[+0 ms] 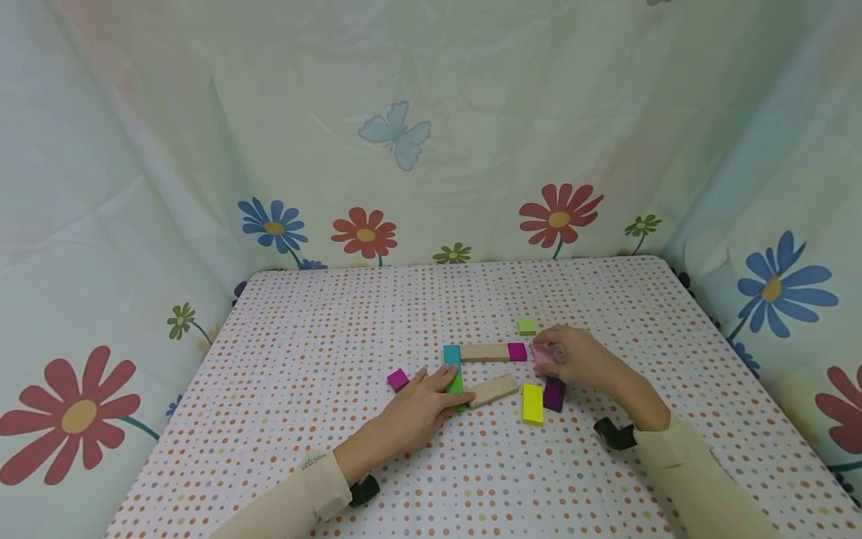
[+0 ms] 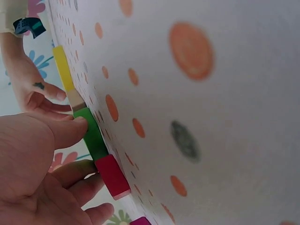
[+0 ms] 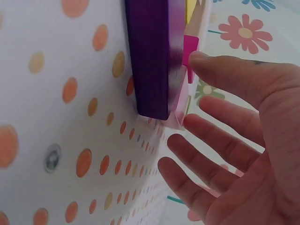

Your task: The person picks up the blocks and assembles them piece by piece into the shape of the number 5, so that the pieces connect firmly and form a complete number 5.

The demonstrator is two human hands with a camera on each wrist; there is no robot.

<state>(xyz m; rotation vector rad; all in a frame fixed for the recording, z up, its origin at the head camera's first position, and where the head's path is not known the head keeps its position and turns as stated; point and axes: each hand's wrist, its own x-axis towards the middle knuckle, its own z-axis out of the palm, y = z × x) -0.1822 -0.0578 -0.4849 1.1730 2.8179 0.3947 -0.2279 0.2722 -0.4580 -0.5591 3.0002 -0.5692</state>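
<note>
My left hand (image 1: 417,408) pinches a green block (image 1: 454,385), thumb at its near end and fingertips along its other side. The green block lines up with a teal block (image 1: 451,355). In the left wrist view a red block (image 2: 112,176) lies against the green one by the fingers; the hand hides it in the head view. My right hand (image 1: 575,359) holds a pink block (image 1: 542,354) between thumb and index finger, beside a magenta block (image 1: 517,352) at the end of a plain wooden block (image 1: 485,352). Its other fingers spread loosely in the right wrist view.
A second wooden block (image 1: 494,391) lies slanted by the left thumb. Yellow (image 1: 533,405) and dark purple (image 1: 554,394) blocks lie below the right hand. A light green block (image 1: 527,326) is farther back. Another magenta block (image 1: 398,380) sits left, on the dotted tablecloth (image 1: 323,352).
</note>
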